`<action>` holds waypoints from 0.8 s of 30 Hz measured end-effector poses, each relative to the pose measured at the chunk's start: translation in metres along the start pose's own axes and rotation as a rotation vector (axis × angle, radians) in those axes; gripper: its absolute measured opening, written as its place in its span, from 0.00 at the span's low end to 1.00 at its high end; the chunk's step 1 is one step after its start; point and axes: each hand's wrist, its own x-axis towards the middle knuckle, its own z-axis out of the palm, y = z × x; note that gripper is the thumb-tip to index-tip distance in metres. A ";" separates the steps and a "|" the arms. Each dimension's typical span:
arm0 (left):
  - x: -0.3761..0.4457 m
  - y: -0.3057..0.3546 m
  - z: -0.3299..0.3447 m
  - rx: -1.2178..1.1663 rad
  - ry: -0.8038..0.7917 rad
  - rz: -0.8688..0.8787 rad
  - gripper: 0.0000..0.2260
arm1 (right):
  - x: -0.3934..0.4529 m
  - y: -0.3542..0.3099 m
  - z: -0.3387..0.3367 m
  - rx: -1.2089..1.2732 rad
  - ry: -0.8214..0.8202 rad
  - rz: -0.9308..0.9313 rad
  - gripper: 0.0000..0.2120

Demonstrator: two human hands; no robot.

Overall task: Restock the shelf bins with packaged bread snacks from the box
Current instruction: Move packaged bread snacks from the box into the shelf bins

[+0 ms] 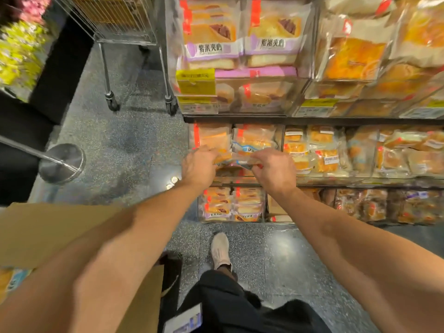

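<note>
Head view. Both bare forearms fill the lower frame, running from 7 and 5 o'clock up toward centre. Under the left forearm, at 8 o'clock, sits an open cardboard box; a sliver of packaged snacks shows at its lower left edge. Black trousers and one pale shoe sit at 6 o'clock on the speckled floor.

Left hand and right hand meet just above centre, at the front of the middle shelf bin. Both have fingers curled and pinch the same clear bread snack packet, one at each end; the packet is held level at the bin's front lip, touching the packets already stacked there. Fingertips are hidden behind the knuckles.

At 12 o'clock, upper bin holds purple-labelled sandwich bread packs. At 2 to 3 o'clock, neighbouring bins hold orange-toned pastries. Lower bin at centre holds more purple-labelled packs.

At 11 o'clock, wire trolley on castors. At 9 o'clock, round metal stanchion base.
</note>
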 end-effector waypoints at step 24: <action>0.014 -0.018 0.063 0.177 0.173 -0.067 0.19 | 0.049 0.007 0.062 -0.275 -0.228 0.105 0.22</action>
